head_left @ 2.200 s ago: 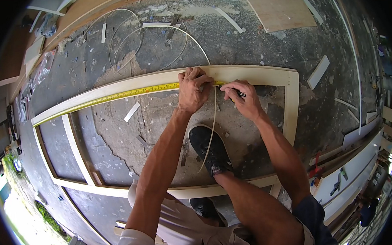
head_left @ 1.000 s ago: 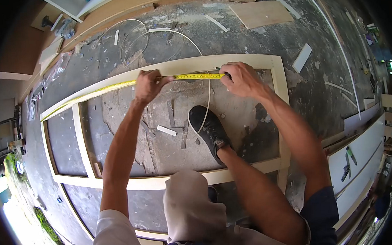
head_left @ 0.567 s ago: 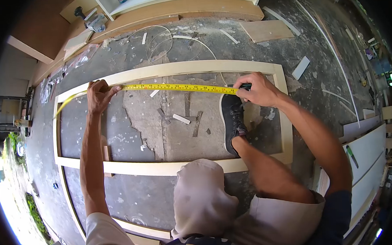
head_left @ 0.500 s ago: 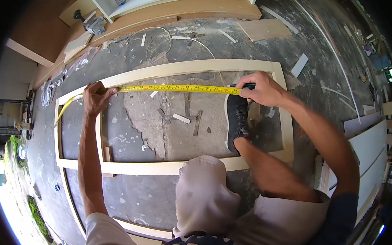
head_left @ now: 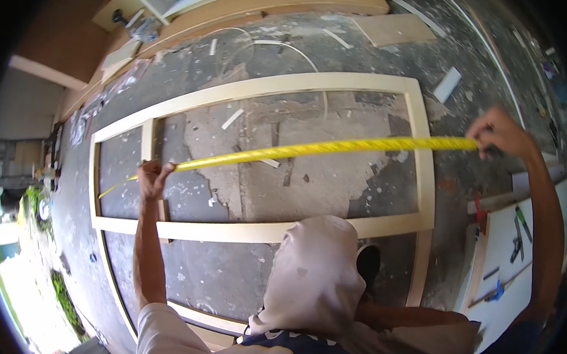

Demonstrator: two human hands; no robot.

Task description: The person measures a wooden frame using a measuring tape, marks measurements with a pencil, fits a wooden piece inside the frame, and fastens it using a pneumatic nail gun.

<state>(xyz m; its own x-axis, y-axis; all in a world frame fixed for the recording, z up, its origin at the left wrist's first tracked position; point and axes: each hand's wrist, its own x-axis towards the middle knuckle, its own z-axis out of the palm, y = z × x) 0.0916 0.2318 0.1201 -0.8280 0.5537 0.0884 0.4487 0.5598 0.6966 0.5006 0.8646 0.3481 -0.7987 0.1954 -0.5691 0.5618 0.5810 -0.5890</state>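
A yellow tape measure (head_left: 320,149) is stretched across the wooden frame (head_left: 267,230) on the floor, its blade held above it. My left hand (head_left: 152,179) is closed around the blade near the frame's left crossbar, and a thin length of tape runs on past it toward the left rail. Beyond the frame's right rail, my right hand (head_left: 502,135) grips the other end of the blade. That hand is slightly blurred, and its fingers hide whatever else is in them.
A second frame part (head_left: 204,319) lies nearer me. White boards (head_left: 502,255) with hand tools on top stand at right. Offcuts (head_left: 447,85) and a loose strip of edging (head_left: 289,47) litter the floor. A cabinet base (head_left: 287,11) is at the back.
My right hand has moved right, past the frame, and a longer stretch of tape now spans between my hands. My left hand is lower in view. My foot has drawn back out of the frame.
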